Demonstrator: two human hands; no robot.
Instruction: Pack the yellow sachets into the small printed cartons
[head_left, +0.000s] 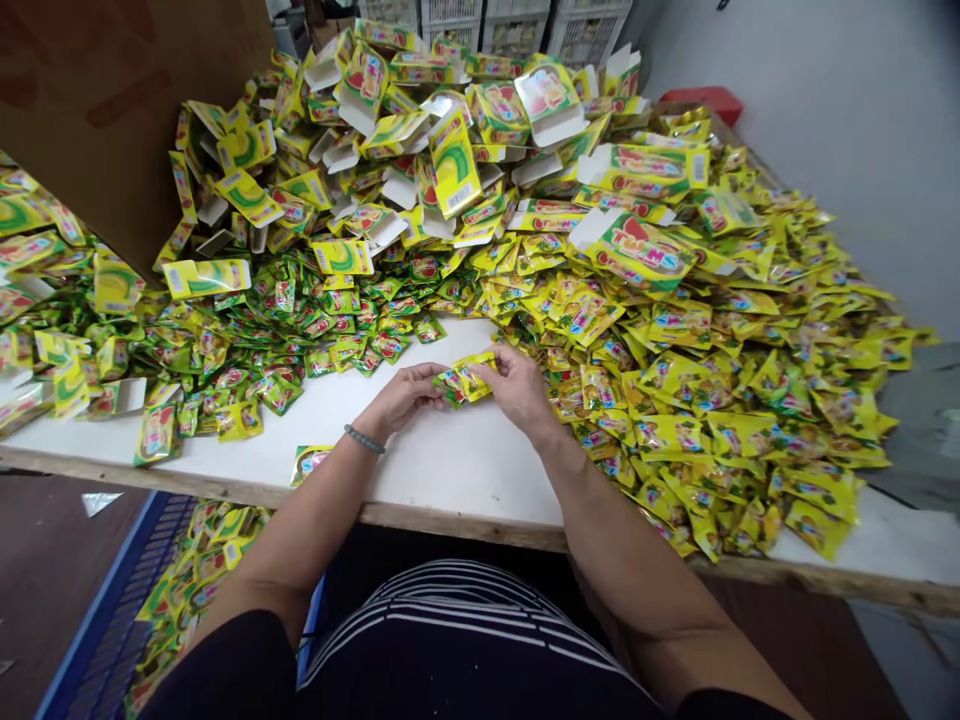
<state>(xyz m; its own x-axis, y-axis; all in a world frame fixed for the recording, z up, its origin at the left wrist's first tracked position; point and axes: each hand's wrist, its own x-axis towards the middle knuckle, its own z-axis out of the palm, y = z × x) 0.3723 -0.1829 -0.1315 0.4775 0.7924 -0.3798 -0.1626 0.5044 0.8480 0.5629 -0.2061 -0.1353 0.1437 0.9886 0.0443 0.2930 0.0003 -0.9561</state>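
Both hands meet over the bare white patch of the table (450,470): the left hand (401,397) and the right hand (517,390) each have their grip closed on opposite ends of a small bundle of packets (466,380), held just above the table near its front edge. Behind the bundle lies a heap of green packets (330,310), to its right a spread of yellow packets (735,390), and farther back on the table a pile of open yellow boxes (450,160).
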